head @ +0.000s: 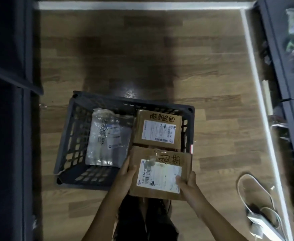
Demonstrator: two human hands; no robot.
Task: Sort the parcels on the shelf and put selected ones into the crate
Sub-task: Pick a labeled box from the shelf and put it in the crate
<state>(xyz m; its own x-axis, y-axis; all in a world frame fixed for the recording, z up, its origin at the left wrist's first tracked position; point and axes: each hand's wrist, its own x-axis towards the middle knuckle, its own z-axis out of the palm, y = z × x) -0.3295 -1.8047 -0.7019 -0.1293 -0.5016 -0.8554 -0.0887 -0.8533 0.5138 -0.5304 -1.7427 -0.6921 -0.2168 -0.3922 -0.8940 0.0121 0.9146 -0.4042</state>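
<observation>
A dark plastic crate (68,136) stands on the wooden floor. Inside it lie a clear plastic-wrapped parcel (108,138) on the left and a brown cardboard box (158,129) with a white label and handwriting on the right. I hold a second brown cardboard box (160,173) with a white label over the crate's near right corner. My left hand (125,173) grips its left edge. My right hand (186,181) grips its right edge, thumb on the label.
Dark shelving (7,66) runs along the left. Another dark shelf (285,49) on the right holds clear bags of goods. A white power strip and cables (257,214) lie on the floor at lower right. My legs show below the box.
</observation>
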